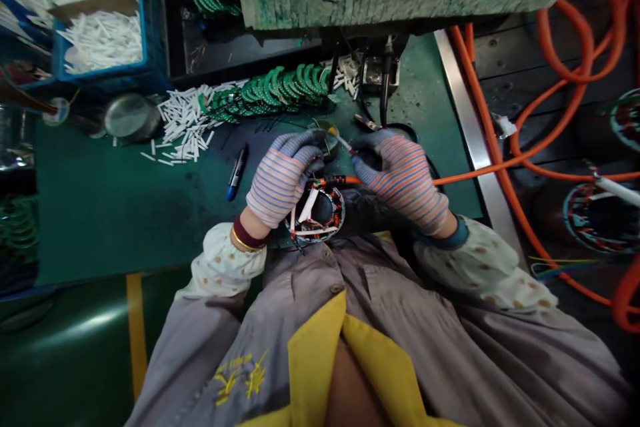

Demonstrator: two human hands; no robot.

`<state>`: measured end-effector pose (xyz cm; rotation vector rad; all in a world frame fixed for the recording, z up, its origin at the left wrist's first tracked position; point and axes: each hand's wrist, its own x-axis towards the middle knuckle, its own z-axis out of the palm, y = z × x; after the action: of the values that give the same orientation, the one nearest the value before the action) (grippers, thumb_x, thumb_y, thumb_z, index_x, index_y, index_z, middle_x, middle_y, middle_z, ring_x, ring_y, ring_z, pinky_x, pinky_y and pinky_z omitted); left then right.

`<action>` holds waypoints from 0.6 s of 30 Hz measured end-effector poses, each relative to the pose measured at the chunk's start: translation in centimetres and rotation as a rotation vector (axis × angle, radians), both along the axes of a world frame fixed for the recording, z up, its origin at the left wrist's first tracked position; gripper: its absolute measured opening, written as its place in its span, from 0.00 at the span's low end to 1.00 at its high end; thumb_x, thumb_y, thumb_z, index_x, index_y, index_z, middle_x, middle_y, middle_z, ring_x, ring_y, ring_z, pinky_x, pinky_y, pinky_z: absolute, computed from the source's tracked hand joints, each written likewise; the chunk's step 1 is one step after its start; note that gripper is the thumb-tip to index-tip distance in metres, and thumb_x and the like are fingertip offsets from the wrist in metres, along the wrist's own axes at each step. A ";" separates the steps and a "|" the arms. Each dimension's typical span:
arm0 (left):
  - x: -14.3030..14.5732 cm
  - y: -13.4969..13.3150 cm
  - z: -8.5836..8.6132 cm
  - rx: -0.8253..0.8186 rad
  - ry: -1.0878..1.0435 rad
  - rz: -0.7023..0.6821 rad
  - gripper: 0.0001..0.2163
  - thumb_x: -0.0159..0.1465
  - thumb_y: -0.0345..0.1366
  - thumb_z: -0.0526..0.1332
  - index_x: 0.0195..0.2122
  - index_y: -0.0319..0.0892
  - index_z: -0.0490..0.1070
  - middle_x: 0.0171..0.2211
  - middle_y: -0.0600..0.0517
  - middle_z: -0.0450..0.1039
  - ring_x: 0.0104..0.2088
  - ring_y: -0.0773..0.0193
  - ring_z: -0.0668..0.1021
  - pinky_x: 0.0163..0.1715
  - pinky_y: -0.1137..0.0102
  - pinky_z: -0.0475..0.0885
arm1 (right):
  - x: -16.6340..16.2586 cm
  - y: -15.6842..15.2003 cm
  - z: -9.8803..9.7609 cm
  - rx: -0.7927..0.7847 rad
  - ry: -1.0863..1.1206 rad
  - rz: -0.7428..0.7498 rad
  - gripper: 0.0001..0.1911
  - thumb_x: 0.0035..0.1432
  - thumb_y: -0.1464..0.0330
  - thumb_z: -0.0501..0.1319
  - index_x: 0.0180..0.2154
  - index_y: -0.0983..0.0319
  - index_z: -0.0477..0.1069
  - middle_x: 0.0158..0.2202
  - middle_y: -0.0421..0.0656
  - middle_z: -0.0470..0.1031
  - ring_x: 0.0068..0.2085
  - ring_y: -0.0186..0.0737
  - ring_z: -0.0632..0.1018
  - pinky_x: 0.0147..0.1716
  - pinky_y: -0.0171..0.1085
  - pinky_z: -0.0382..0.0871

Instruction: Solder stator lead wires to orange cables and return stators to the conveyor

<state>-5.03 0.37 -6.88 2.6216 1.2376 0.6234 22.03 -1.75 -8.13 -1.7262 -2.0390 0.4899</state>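
Observation:
My left hand (283,177), in a striped glove with grey fingertips, is closed in a pinch just above a motor stator (341,210). What its fingers hold is hidden. The stator has a teal rim, reddish windings and white sleeves across it, and rests at the table edge against my jacket. My right hand (400,177), gloved alike, is closed around the end of a thin whitish piece (343,142) that points up and left toward a small round object (327,137). Below the fingers, an orange cable (457,177) runs from near the stator to the right.
White sleeves (185,123) lie piled beside a row of green curved parts (280,90). A blue marker (237,172) lies left of my hand. A soldering iron (386,80) stands in a holder behind. Blue bins (150,27) hold more sleeves; orange hose (575,73) coils at right.

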 end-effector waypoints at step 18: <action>0.7 0.4 -0.1 -0.085 -0.129 0.044 0.09 0.86 0.40 0.66 0.58 0.48 0.87 0.69 0.43 0.84 0.68 0.42 0.84 0.73 0.49 0.82 | 3.8 -1.3 1.7 -0.009 -0.161 0.119 0.16 0.77 0.59 0.68 0.55 0.58 0.91 0.52 0.51 0.94 0.53 0.59 0.90 0.58 0.53 0.86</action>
<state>-4.31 0.81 -6.99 2.4505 1.2572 0.7186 25.82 -3.10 -6.47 -1.7059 -2.2655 0.4080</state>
